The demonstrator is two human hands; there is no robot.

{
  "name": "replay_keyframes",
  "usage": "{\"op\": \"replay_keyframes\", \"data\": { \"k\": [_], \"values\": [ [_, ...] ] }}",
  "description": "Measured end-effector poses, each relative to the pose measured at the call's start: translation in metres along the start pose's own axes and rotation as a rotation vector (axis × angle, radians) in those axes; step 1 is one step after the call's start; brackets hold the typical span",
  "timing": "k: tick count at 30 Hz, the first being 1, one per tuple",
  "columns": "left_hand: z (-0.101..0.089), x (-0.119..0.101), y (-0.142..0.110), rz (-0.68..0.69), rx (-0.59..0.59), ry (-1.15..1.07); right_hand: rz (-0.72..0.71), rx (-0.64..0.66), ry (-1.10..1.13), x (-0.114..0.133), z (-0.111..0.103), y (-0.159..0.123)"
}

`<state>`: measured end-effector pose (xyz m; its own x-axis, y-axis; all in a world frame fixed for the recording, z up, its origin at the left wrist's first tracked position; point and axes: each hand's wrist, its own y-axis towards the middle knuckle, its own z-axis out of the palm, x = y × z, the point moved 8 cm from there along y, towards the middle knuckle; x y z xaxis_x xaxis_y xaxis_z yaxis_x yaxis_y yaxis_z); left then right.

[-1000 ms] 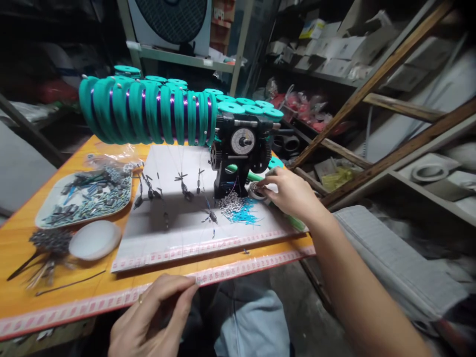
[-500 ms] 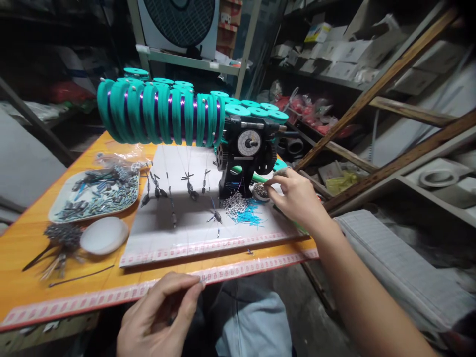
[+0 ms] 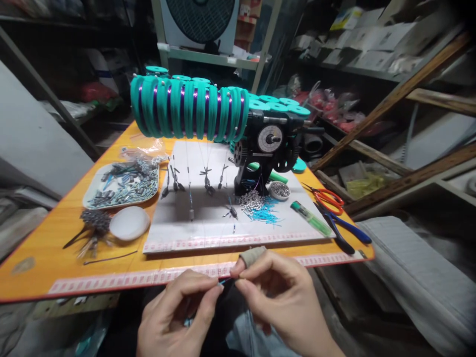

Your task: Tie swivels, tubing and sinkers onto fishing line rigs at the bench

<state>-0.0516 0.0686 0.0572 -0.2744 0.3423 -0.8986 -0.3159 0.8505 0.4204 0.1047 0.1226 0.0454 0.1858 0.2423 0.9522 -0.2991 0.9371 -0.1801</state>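
My left hand (image 3: 182, 312) is closed in a pinch just below the table's front edge, with a thin blue strip (image 3: 224, 281) at its fingertips. Close beside it, my right hand (image 3: 278, 292) pinches something too small to make out. A beige wrap (image 3: 253, 255) covers one finger of that hand. Beyond the hands, the white board (image 3: 171, 233) carries a pile of small silvery beads (image 3: 252, 201), scattered blue strips (image 3: 266, 213) and a round dish of small metal parts (image 3: 279, 190). Fine lines with dark weights (image 3: 232, 212) hang from a row of teal spools (image 3: 189, 109).
A black winding machine (image 3: 256, 153) with a dial stands on the board. To the left are a tray of small parts (image 3: 89, 196) and a white bowl (image 3: 130, 223). Orange-handled scissors (image 3: 329, 198), blue-handled pliers (image 3: 349, 228) and a green tube (image 3: 310, 218) lie at right.
My right hand has come away from the dish of small metal parts, down and left to my left hand's fingertips. The view has shifted, showing the scissors and pliers.
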Motion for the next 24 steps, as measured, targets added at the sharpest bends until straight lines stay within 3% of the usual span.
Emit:
{"op": "replay_keyframes", "data": {
  "k": [8, 14, 24],
  "values": [
    [-0.005, -0.002, -0.003, 0.023, 0.011, 0.020, -0.052, -0.077, -0.009, 0.003, -0.002, -0.001],
    [-0.004, -0.003, -0.002, 0.023, 0.001, 0.020, -0.140, -0.075, -0.093, 0.010, -0.001, 0.000],
    [-0.001, -0.003, -0.001, 0.030, 0.031, 0.037, -0.141, -0.065, -0.062, 0.008, 0.002, -0.001]
  ]
}}
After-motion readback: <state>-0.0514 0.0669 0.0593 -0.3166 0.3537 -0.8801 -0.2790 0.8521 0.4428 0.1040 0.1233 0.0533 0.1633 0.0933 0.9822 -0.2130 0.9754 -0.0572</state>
